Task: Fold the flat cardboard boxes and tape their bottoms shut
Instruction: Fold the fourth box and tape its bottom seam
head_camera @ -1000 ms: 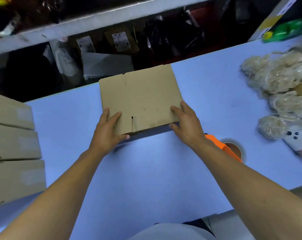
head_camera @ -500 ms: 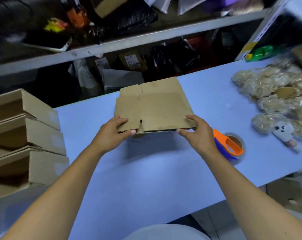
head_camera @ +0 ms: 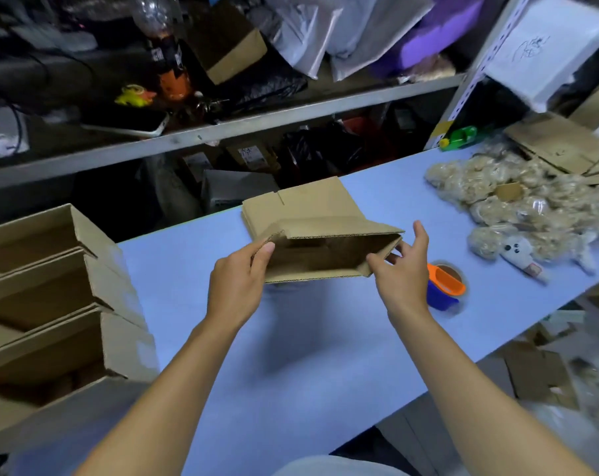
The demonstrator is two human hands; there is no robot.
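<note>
Cardboard box (head_camera: pixel 312 242), half opened and held above the middle of the blue bench (head_camera: pixel 291 355), is pinched by the left hand (head_camera: pixel 238 286) and right hand (head_camera: pixel 403 273) at its near corners, so uneven pushing could skew or crease it

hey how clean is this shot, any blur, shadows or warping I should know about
Head view: the cardboard box and both hands are fairly sharp; the plush toys at right are smeared by motion blur; a soft shadow lies on the blue table below the box; the shelf rail bows from wide-angle distortion.
</note>
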